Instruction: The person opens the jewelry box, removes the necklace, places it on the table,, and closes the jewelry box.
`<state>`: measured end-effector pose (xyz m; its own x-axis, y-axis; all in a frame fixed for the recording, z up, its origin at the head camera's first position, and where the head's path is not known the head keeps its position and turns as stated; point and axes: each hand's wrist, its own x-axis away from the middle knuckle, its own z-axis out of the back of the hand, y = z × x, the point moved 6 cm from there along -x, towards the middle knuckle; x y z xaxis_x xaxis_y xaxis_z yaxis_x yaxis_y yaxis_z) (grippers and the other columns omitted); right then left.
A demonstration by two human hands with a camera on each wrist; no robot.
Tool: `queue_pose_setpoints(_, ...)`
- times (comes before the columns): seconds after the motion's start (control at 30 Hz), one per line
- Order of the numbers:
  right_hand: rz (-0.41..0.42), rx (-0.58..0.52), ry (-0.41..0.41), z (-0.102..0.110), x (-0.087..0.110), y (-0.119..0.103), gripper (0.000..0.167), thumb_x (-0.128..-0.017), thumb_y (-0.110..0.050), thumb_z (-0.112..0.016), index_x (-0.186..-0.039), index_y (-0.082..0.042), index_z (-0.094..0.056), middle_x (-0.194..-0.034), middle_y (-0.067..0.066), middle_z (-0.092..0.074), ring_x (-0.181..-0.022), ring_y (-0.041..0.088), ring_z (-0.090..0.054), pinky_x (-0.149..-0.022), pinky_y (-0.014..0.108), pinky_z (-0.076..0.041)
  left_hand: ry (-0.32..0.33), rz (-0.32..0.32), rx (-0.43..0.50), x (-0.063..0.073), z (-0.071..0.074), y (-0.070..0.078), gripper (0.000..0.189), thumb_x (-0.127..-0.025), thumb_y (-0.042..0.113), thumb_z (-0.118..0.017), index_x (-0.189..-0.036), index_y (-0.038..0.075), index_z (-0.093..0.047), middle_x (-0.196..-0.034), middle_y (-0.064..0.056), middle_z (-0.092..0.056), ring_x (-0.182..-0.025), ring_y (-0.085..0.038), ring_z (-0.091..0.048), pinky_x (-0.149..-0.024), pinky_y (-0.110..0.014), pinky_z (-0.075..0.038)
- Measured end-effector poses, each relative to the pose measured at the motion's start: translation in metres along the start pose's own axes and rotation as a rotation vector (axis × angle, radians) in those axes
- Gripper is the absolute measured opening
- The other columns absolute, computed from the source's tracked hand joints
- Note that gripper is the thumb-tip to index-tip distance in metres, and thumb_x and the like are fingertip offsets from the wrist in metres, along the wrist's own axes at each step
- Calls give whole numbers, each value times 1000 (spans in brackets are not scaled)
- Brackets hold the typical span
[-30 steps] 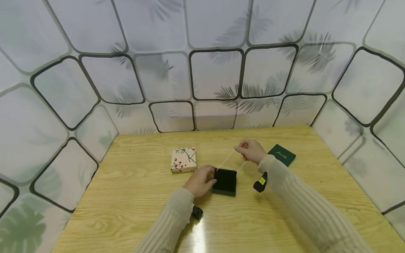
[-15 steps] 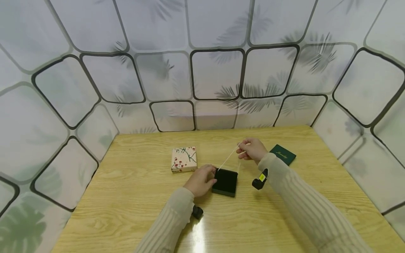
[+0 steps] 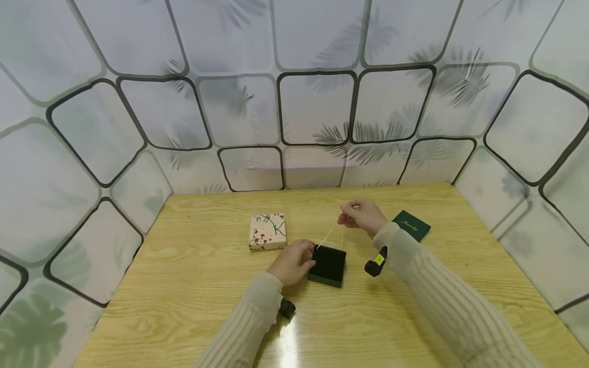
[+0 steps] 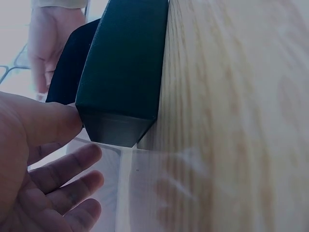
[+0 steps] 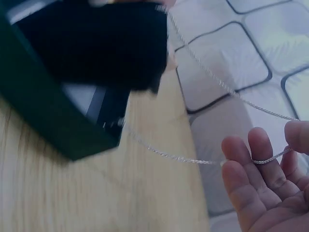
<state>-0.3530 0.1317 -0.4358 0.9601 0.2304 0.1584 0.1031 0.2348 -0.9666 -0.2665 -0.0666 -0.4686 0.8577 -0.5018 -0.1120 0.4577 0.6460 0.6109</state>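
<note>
On the wooden table a dark green jewelry box (image 3: 325,281) lies open with a black pad (image 3: 329,261) in it. My left hand (image 3: 291,263) grips the box at its left side, thumb near the front and fingers at the back corner. Seen from the left wrist, the thumb touches the green box wall (image 4: 123,63). Beyond the box my right hand (image 3: 363,217) pinches a thin silver necklace chain (image 5: 212,77) above the table. Two strands run from the box's back edge to my fingers. In the right wrist view the black pad (image 5: 106,43) sits tilted, partly out of the box.
A cream box with a red flower print (image 3: 268,232) lies to the left, behind my left hand. The green lid with gold lettering (image 3: 411,225) lies at the right, partly behind my right wrist. A patterned curtain (image 3: 313,110) borders the table (image 3: 193,286) at the back and sides.
My right hand first shifted slightly right, then came back left with the chain, whose strands now hang looser. The left hand stays on the box.
</note>
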Motion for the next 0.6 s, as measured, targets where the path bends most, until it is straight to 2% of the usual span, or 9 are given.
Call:
queue_pose_setpoints(0.17,81,30,-41,-15,4,-19,26,-101,-23,-53,-100,3,-57,-99,18,-66,-104,41,-61,-92,47,-50,-4,19,6,0,0,-1,22,-94,17,-64,-114,10,-59,-127,-6,-56,-117,-22,-54,-97,-39,-46)
queue_pose_setpoints(0.3,126,41,-66,-25,6,-34,24,-100,-22,-54,-100,2,-58,-103,17,-65,-104,36,-61,-92,42,-51,-6,15,5,0,-1,-1,22,-94,18,-64,-114,10,-59,-128,-7,-56,-118,-23,-53,-97,-39,-46)
queue_pose_setpoints(0.47,174,42,-78,-33,7,-49,19,-100,-18,-54,-100,1,-56,-108,17,-64,-107,30,-60,-96,42,-48,-9,8,2,0,-1,-1,22,-94,17,-64,-114,9,-59,-128,-8,-56,-119,-23,-53,-98,-40,-46)
queue_pose_setpoints(0.6,215,35,-85,-40,7,-59,18,-100,-17,-55,-99,1,-54,-113,20,-63,-110,31,-58,-98,44,-46,-6,6,1,0,-2,-1,23,-94,17,-64,-115,8,-60,-125,-7,-57,-117,-23,-54,-97,-39,-46)
